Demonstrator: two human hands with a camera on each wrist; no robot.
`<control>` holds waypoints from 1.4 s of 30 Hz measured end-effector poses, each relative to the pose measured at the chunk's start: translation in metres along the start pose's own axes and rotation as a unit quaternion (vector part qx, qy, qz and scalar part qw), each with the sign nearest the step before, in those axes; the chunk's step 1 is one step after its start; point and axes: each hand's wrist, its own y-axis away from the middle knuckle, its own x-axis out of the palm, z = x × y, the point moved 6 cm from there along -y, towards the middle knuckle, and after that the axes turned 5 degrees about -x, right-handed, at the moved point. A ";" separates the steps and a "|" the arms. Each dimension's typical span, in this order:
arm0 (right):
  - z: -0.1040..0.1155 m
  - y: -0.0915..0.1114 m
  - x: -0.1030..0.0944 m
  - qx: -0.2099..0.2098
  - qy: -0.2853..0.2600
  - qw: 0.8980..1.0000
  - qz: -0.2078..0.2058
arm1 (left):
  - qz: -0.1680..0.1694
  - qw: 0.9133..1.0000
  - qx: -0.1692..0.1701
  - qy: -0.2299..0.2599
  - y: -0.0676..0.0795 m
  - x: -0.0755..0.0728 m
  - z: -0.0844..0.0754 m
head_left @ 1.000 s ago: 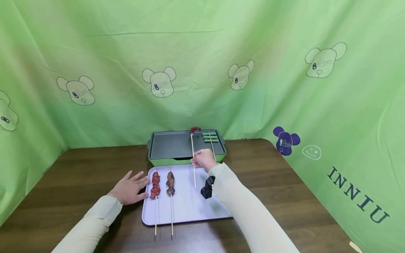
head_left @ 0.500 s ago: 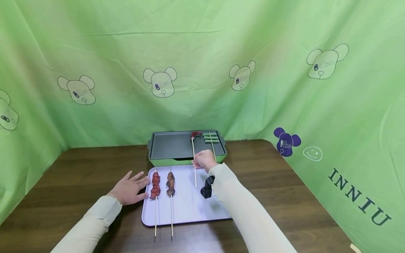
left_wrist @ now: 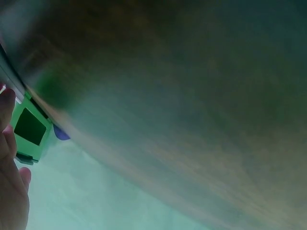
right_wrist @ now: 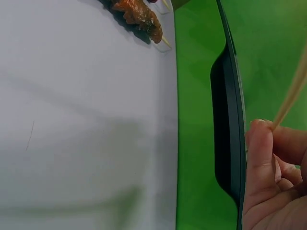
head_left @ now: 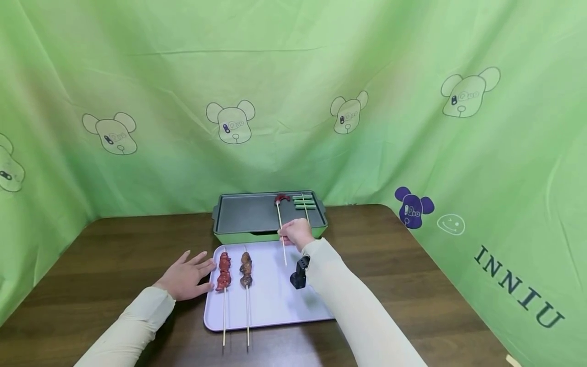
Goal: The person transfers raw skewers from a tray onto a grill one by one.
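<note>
In the head view my right hand (head_left: 298, 233) pinches the bamboo stick of a skewer (head_left: 280, 216) tipped with a dark red curled piece. The red piece lies over the right part of the dark griddle pan (head_left: 247, 216), left of a skewer of green vegetable pieces (head_left: 304, 204). Thumb and fingertips meet on the stick (right_wrist: 291, 93) in the right wrist view. My left hand (head_left: 187, 277) rests with spread fingers at the left edge of the lilac tray (head_left: 275, 306). Two skewers lie on that tray: red meat (head_left: 224, 272) and brown meat (head_left: 246, 270).
The griddle's green base (head_left: 236, 237) stands directly behind the tray. Both meat skewers' sticks extend past the tray's front edge over the wooden table (head_left: 403, 275). A green printed curtain (head_left: 293, 142) hangs behind. A black wrist camera (head_left: 300, 272) sits at my right cuff.
The skewer's red end has come down toward the griddle surface, and the stick's near end has risen slightly and shifted right. My left hand stays at the tray edge.
</note>
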 end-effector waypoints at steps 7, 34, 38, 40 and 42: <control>0.000 0.000 -0.002 -0.008 0.009 1.000 -0.013 | 0.000 1.000 0.001 0.002 0.000 0.002 -0.001; 0.029 0.036 -0.001 -0.105 0.087 0.988 0.067 | 0.011 1.000 -0.005 -0.008 -0.002 -0.004 0.001; 0.025 0.041 0.002 -0.102 0.049 0.989 0.091 | 0.009 1.000 -0.004 -0.003 -0.002 -0.003 0.001; 0.023 0.043 0.003 -0.100 0.030 0.989 0.106 | 0.009 1.000 -0.002 -0.002 -0.002 -0.002 0.001; 0.021 0.046 0.004 -0.102 0.016 0.987 0.123 | 0.008 1.000 -0.002 -0.002 -0.002 -0.001 0.001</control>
